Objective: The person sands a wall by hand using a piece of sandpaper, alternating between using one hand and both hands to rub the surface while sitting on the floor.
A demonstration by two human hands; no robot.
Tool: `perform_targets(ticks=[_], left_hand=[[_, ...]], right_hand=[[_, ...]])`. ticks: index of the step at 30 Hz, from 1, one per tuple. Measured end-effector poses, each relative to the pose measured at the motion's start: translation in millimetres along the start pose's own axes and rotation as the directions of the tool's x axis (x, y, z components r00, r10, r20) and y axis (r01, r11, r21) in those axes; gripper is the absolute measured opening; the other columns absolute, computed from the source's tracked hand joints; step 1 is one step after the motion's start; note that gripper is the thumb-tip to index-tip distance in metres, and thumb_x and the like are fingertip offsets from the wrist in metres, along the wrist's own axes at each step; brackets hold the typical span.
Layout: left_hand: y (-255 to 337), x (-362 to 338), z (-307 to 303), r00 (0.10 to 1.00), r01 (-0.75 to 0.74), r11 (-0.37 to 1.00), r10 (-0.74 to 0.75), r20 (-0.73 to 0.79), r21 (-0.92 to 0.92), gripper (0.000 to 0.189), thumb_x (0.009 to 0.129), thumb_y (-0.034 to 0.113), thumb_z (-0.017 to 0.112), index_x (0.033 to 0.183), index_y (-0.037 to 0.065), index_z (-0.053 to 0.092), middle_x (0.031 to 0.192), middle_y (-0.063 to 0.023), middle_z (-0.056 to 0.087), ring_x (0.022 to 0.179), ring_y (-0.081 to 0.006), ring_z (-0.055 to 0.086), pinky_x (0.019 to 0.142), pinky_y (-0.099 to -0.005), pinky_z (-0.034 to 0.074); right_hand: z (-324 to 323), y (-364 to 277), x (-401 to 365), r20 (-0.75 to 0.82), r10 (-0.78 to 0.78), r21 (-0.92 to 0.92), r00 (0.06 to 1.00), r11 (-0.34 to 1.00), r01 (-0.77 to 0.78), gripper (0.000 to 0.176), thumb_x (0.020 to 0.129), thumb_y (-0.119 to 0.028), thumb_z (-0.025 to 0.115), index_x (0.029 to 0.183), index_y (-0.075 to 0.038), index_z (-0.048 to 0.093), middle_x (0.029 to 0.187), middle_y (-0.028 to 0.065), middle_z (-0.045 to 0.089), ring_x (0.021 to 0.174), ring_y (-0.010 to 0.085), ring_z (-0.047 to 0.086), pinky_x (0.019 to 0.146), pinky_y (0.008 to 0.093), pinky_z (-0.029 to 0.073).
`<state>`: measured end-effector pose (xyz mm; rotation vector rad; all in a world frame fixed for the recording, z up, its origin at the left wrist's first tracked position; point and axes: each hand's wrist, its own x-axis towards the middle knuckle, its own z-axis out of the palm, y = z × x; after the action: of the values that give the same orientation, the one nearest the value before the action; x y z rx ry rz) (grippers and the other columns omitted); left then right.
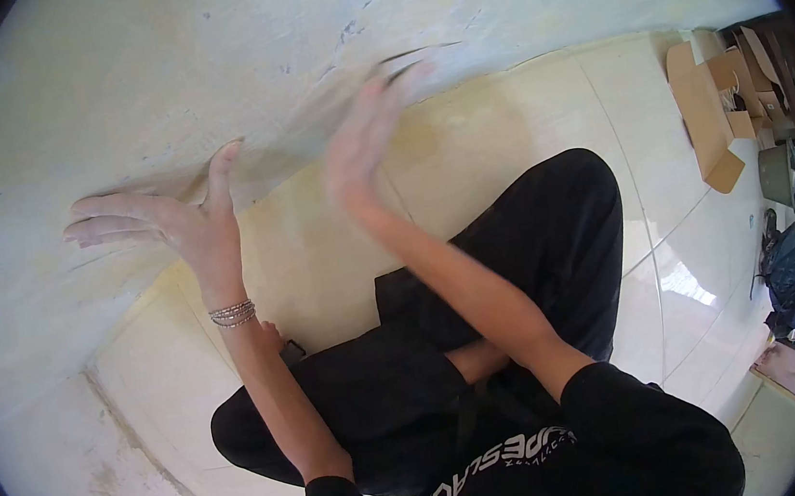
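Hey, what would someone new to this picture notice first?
Probably the left hand by the pale wall, thumb spread and bracelets at the wrist, with the blurred right hand farther right. Next, likely the open cardboard boxes on the tiled floor, toward the picture's right edge.

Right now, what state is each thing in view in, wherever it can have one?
Left hand: open, thumb spread, at the wall, holding nothing visible.
Right hand: blurred, fingers seemingly outstretched; wall contact unclear.
Bracelet: worn around the left wrist.
Wall: scuffed, with dark marks.
Trousers: worn, legs folded.
Floor: tiled, glossy where light hits.
Cardboard box: open, flaps out.
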<state>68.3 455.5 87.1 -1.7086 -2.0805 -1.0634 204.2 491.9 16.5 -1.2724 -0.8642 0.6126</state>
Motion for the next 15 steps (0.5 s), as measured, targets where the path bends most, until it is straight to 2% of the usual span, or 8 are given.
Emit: perform_targets(ticks=[1,3,6,9,12,14,15], left_hand=[[0,0,-1,1.0,-0.011,1.0,0.011,-0.002,0.016,0.147,0.064,0.06,0.082,0.143,-0.006,-0.023,0.143,-0.0377,-0.032,0.135,-0.0499,-0.03,0.108,-0.0642,-0.01],[1,0,1,0.999,-0.032,0.999,0.032,-0.013,0.024,0.147,0.064,0.059,0.082,0.143,-0.007,-0.023,0.143,-0.0377,-0.032,0.135,-0.0499,-0.03,0.108,-0.064,-0.01],[3,0,1,0.999,-0.027,1.0,0.027,-0.019,0.009,0.147,0.064,0.059,0.082,0.143,-0.007,-0.022,0.143,-0.0383,-0.031,0.135,-0.0499,-0.03,0.108,-0.064,-0.011],[6,-1,0,1.0,-0.004,1.0,0.004,0.006,0.004,0.148,0.064,0.058,0.083,0.142,-0.009,-0.023,0.143,-0.04,-0.03,0.135,-0.0505,-0.03,0.106,-0.0652,-0.013],[-2,0,1,0.999,-0.033,0.999,0.033,0.004,0.028,0.148,0.064,0.058,0.083,0.141,-0.011,-0.023,0.142,-0.0407,-0.03,0.134,-0.0515,-0.03,0.105,-0.0661,-0.013],[-8,2,2,0.996,-0.092,0.994,0.093,-0.007,0.061,0.148,0.064,0.058,0.083,0.141,-0.011,-0.023,0.142,-0.0411,-0.03,0.134,-0.0521,-0.031,0.105,-0.0666,-0.013],[-6,2,2,0.997,-0.074,0.996,0.074,-0.006,0.043,0.148,0.064,0.058,0.082,0.141,-0.011,-0.023,0.142,-0.0411,-0.03,0.134,-0.0522,-0.03,0.105,-0.067,-0.013]], right_hand=[[6,1,-21,0.064,-0.031,-0.063,0.997,0.997,0.035,0.07,0.104,-0.034,0.028,0.147,0.01,-0.007,0.156,0.0254,-0.012,0.147,0.0354,-0.005,0.118,0.0414,-0.003],[8,-4,-58,0.268,-0.163,-0.062,0.949,0.981,0.186,0.074,0.103,-0.038,0.029,0.146,0.011,-0.007,0.155,0.0289,-0.012,0.146,0.0389,-0.008,0.118,0.0436,-0.002],[6,-7,-66,0.331,-0.126,-0.023,0.935,0.99,0.142,0.08,0.101,-0.041,0.035,0.147,0.011,-0.004,0.154,0.0334,-0.009,0.144,0.0459,-0.005,0.116,0.0507,0.001],[9,-9,-64,0.289,-0.139,0.024,0.947,0.99,0.138,0.078,0.101,-0.04,0.034,0.147,0.011,-0.005,0.154,0.0327,-0.011,0.145,0.0438,-0.006,0.116,0.0486,0.0],[8,-9,-39,0.165,-0.085,-0.009,0.983,0.996,0.088,0.078,0.103,-0.043,0.027,0.146,0.012,-0.007,0.155,0.0282,-0.012,0.146,0.038,-0.009,0.117,0.0434,-0.003],[4,-4,-17,0.087,-0.102,-0.025,0.991,0.994,0.105,0.078,0.103,-0.044,0.026,0.146,0.012,-0.007,0.156,0.0273,-0.012,0.146,0.0368,-0.009,0.117,0.043,-0.004],[4,-4,-10,0.043,-0.111,-0.032,0.993,0.993,0.113,0.078,0.103,-0.044,0.026,0.146,0.012,-0.007,0.156,0.0268,-0.012,0.146,0.0362,-0.009,0.117,0.0429,-0.004]])
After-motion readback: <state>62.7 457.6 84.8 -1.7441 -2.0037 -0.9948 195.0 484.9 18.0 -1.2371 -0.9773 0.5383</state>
